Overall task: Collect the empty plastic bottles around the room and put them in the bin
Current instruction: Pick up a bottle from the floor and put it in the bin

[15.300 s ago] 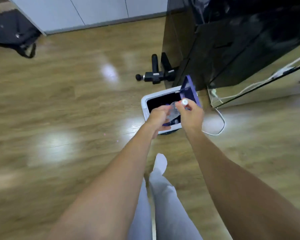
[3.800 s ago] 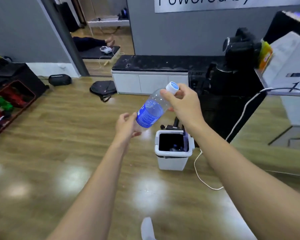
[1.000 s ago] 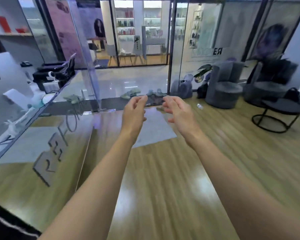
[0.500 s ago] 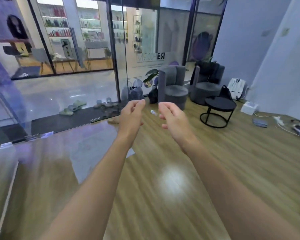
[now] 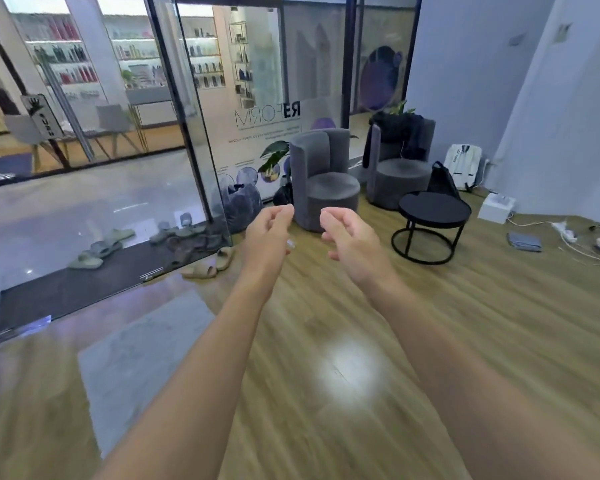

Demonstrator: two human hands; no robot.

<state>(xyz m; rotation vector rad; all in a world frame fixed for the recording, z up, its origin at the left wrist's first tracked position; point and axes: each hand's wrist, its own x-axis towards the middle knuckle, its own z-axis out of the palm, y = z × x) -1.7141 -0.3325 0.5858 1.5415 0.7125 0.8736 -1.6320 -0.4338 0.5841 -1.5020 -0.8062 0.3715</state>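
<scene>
My left hand (image 5: 269, 239) and my right hand (image 5: 352, 242) are both stretched out in front of me at chest height, empty, with the fingers loosely apart. Between them, on the wooden floor further away, lies a small clear plastic bottle (image 5: 290, 243), partly hidden behind my left hand. It sits just in front of the nearer grey armchair (image 5: 321, 180). The bin is not in view.
A second grey armchair (image 5: 399, 168) with dark clothes on it stands behind a round black side table (image 5: 433, 211). Glass doors (image 5: 187, 133) and several slippers (image 5: 205, 268) are at the left. Bags, a white box (image 5: 496, 207) and cables lie along the right wall.
The view has swung right and moved closer to the armchairs. Both hands stay raised and empty. The small bottle on the floor now shows between them.
</scene>
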